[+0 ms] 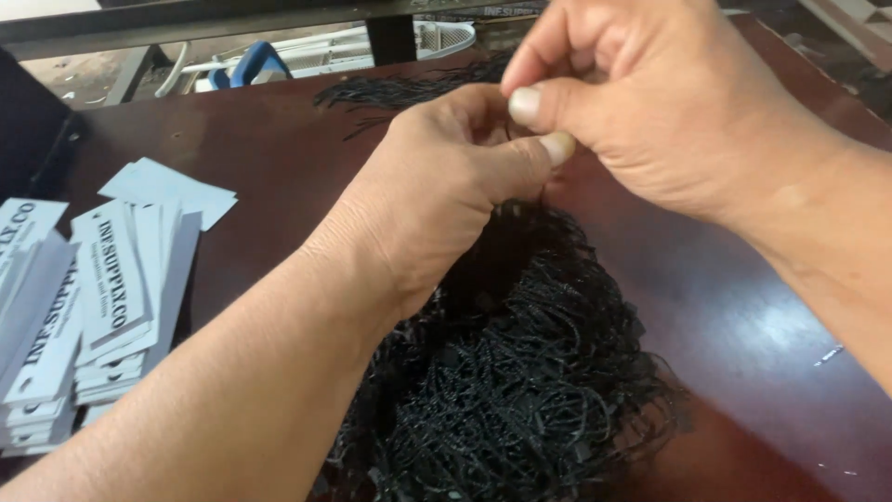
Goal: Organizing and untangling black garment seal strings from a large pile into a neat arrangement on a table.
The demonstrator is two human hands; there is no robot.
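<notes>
Pinching at the same small spot, two bare hands meet above a dark reddish-brown table [743, 307]. The left hand [437, 186] comes up from the lower left with its fingers curled shut into a loose fist, thumb pressed along the top, closed on what looks like a thin black string drawn up from the pile; the string itself is mostly hidden inside the grip. The right hand [650, 102] reaches in from the upper right, thumb and forefinger narrow and pressed together right against the left thumb tip; what sits between them is too small to tell.

Directly below the fingers, under the left wrist, lies a large tangled pile of black strings [520, 381], loose and heaped on the table. Beyond the fingers, farther up the table, a smaller bunch of black strings [409, 91] lies spread flat.

Well apart to the left of the fingers sit stacks of white paper tags [111, 297] with dark print, fanned and overlapping near the table's left edge
</notes>
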